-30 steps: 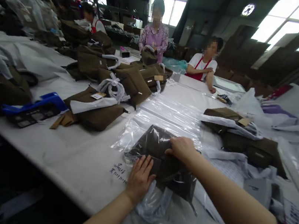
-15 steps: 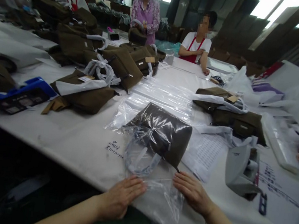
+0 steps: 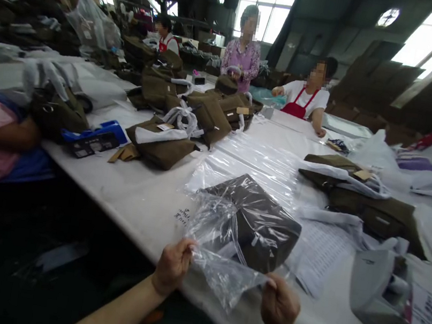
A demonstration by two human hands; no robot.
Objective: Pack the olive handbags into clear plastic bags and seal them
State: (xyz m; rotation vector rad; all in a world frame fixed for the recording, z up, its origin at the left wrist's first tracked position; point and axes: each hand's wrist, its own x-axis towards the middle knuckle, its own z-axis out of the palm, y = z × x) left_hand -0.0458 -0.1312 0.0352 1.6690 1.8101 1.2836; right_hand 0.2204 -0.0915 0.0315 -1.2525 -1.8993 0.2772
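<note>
Pinching the open end of a clear plastic bag (image 3: 219, 271) between fingers and thumb, the left hand (image 3: 173, 266) and the right hand (image 3: 279, 308) hold the film slightly raised and well apart. Inside the film, a dark brown fabric bag (image 3: 261, 225) lies flat on the white tabletop (image 3: 126, 192), near the edge closest to the person. All other positions are given from this wrapped item. Directly behind it lies a wide clear plastic sheet (image 3: 256, 162). Just to its right is a printed paper sheet (image 3: 325, 257), and beyond that are olive-brown bags with white handles (image 3: 371, 207). Handwritten ink marks (image 3: 183, 215) sit just left of it. Farther left is a blue tray (image 3: 96, 136). Well behind it, a co-worker in a red apron (image 3: 304, 97) sits at the tabletop, and a co-worker in a lilac blouse (image 3: 242, 57) stands nearby.
</note>
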